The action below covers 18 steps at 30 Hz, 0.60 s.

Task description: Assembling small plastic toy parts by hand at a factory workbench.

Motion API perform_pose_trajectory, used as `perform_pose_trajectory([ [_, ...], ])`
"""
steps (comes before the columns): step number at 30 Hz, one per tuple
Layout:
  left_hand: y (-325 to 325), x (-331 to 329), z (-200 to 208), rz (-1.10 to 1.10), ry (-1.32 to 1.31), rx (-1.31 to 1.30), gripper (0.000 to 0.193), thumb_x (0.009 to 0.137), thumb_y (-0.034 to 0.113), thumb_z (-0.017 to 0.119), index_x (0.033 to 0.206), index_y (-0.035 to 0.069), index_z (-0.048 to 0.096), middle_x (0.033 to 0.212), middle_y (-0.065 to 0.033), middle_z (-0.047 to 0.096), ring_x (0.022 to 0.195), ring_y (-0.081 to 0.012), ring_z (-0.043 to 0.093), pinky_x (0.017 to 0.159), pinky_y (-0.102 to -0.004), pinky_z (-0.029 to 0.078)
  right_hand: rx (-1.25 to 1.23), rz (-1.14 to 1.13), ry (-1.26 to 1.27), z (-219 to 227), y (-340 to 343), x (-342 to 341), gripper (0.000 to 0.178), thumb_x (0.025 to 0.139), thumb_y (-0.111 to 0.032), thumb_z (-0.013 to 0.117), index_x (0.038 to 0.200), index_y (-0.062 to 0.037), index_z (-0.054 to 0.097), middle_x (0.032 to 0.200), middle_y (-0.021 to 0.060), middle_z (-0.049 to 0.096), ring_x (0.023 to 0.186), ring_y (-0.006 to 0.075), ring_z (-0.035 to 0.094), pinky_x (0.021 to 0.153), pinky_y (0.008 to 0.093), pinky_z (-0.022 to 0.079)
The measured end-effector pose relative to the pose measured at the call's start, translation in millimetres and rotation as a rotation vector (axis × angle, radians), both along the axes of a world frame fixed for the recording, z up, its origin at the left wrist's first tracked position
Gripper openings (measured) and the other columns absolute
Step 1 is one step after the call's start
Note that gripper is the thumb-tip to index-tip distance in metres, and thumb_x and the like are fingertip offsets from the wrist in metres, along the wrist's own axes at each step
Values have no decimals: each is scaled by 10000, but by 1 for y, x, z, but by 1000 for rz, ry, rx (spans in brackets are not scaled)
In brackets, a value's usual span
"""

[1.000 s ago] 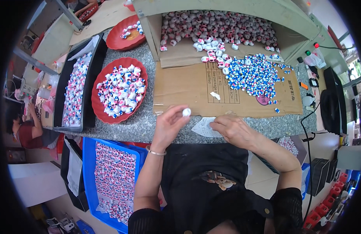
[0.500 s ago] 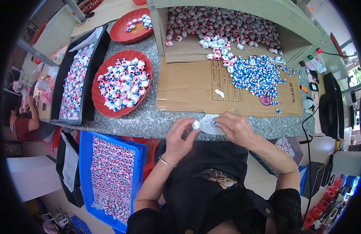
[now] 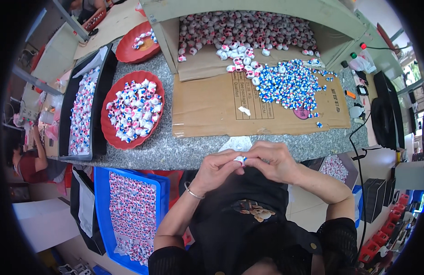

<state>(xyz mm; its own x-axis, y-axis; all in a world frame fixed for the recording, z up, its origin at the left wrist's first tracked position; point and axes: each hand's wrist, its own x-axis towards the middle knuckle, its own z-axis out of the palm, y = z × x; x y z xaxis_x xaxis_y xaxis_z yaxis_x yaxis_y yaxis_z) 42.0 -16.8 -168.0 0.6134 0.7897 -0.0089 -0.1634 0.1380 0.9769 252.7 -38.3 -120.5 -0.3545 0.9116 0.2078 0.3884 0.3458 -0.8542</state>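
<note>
My left hand [image 3: 215,171] pinches a small white doll-head-like piece [image 3: 239,159] with a reddish mark, just in front of the table edge. Against its right side my right hand [image 3: 274,161] presses a small blue piece [image 3: 245,158], mostly covered by the fingertips. Both hands meet at the two pieces. Just beyond them a whitish translucent sheet [image 3: 238,143] lies on the granite tabletop. A heap of similar small blue-and-white pieces [image 3: 285,85] spreads over the cardboard [image 3: 203,112], and white pieces with pink marks [image 3: 244,32] fill the open shelf box behind.
A red scalloped plate [image 3: 106,130] holds joined white-and-blue pieces, with a second red plate [image 3: 125,52] behind it. At left stands a black tray [image 3: 102,123]. A full blue bin [image 3: 164,197] sits below the table. A black cable [image 3: 361,133] hangs at right. Another person [image 3: 33,160] sits far left.
My hands have come together and drawn nearer to my body, off the sheet. The blue piece, held apart before, now touches the white piece. The view has shifted slightly.
</note>
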Motion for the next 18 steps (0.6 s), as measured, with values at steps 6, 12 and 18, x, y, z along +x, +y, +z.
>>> perform_pose_trajectory([
  [6,4,-2,8,45,79,8,255,944,26,569,1184,-3,652,938,-62,646,797,-107,628,750,-239,508,-76,46,35,-14,13,-2,159,870,-96,668,1016,-45,706,823,122,649,730,283,646,647,360,513],
  [12,57,-95,25,704,565,601,234,835,4,640,1068,-3,624,979,-105,621,860,-191,611,758,-291,493,218,-298,-274,-43,72,54,218,840,-19,629,1051,-18,682,962,131,659,901,302,649,774,365,527],
  [18,105,-96,47,948,908,1099,368,791,19,681,1149,11,597,1133,-182,570,1074,-360,542,956,-437,418,444,-85,-759,-41,106,76,160,754,0,553,907,-4,603,946,114,585,935,267,612,783,363,523],
])
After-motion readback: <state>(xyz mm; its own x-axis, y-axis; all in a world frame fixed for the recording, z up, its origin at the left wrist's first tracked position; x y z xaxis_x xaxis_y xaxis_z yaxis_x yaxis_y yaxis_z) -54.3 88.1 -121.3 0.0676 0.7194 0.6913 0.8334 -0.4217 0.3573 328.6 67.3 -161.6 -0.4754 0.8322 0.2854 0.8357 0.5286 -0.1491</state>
